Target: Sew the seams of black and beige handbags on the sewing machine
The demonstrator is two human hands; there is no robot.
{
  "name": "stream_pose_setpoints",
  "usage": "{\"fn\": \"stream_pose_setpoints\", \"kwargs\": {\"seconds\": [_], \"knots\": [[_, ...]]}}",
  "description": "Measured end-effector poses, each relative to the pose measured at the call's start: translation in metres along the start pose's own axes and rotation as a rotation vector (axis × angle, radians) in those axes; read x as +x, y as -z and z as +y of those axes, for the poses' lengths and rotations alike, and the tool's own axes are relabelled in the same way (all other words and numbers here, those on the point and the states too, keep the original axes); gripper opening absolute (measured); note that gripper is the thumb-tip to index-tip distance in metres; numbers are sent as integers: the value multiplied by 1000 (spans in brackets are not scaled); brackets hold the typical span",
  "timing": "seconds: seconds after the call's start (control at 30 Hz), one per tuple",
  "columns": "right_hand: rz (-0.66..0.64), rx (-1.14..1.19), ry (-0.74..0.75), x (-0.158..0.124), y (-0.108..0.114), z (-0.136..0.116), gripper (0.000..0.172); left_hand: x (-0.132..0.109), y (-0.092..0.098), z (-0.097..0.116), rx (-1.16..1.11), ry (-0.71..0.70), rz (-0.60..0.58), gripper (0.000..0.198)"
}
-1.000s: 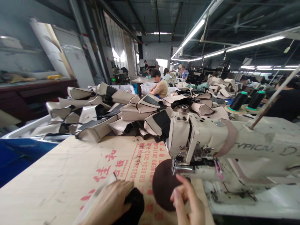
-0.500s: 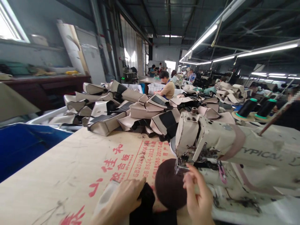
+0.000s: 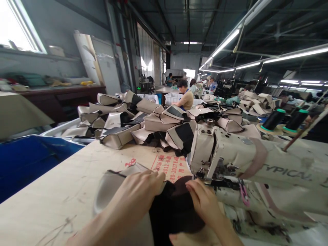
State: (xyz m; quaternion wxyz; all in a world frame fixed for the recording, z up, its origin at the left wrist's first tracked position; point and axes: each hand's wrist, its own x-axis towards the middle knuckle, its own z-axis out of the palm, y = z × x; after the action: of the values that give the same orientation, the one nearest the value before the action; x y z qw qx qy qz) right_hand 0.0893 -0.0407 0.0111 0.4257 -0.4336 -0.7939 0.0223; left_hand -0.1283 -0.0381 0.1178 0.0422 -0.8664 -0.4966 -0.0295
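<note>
My left hand [image 3: 145, 184] is closed on a beige-and-black bag piece [image 3: 109, 191], its fingers over the edge where the beige panel meets black fabric [image 3: 164, 218]. The beige part bulges out to the left of the hand. My right hand [image 3: 205, 200] has its fingers bent together on the right side of the black material, just below the sewing machine's needle area. Its thumb is mostly hidden. Beneath the black fabric lies a dark brown round disc [image 3: 183, 182], largely covered. The cream sewing machine [image 3: 225, 147] stands directly beyond my right hand.
Many similar beige-and-black pieces [image 3: 153, 121] are heaped behind the plywood table [image 3: 64, 184]. A blue sheet [image 3: 38, 160] hangs at the left. Black thread cones [image 3: 273, 119] stand behind the machine. A co-worker [image 3: 186, 95] sits beyond the heap.
My left hand has brought the bag piece up and forward, over the disc. My right hand, with fingers raised and apart before, has come down onto the black material. The view has shifted slightly.
</note>
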Motion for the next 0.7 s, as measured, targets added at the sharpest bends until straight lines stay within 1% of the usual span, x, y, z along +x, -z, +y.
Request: {"fn": "stream_pose_setpoints", "kwargs": {"seconds": [0.1,0.17,0.27,0.33,0.4,0.43,0.47,0.53,0.6,0.63,0.67,0.7], "knots": [[219,-16,48,9,-7,-9,21,9,28,-3,57,-24,64,14],[360,-5,25,15,-11,-18,16,17,39,-3,91,-56,102,11],[550,-43,-132,25,-16,-25,13,42,47,1,126,-97,122,15],[598,-112,-244,28,-20,-26,16,64,44,8,157,-83,108,21],[548,-174,-295,28,-23,-26,19,78,36,14,162,-99,59,23],[503,-183,-304,27,-23,-26,19,78,31,17,143,-128,13,23],[453,-170,-308,24,-23,-26,19,74,26,18,113,-156,-37,22],[357,-78,-305,16,-20,-26,20,52,17,13,61,-163,-124,23],[288,35,-296,6,-18,-26,21,25,15,-2,40,-77,-157,26],[263,65,-287,1,-18,-27,22,14,19,-13,43,-21,-164,28],[251,75,-278,-5,-20,-30,22,8,26,-25,58,32,-174,29],[246,66,-267,-10,-23,-33,22,6,37,-38,79,82,-174,28]]}}
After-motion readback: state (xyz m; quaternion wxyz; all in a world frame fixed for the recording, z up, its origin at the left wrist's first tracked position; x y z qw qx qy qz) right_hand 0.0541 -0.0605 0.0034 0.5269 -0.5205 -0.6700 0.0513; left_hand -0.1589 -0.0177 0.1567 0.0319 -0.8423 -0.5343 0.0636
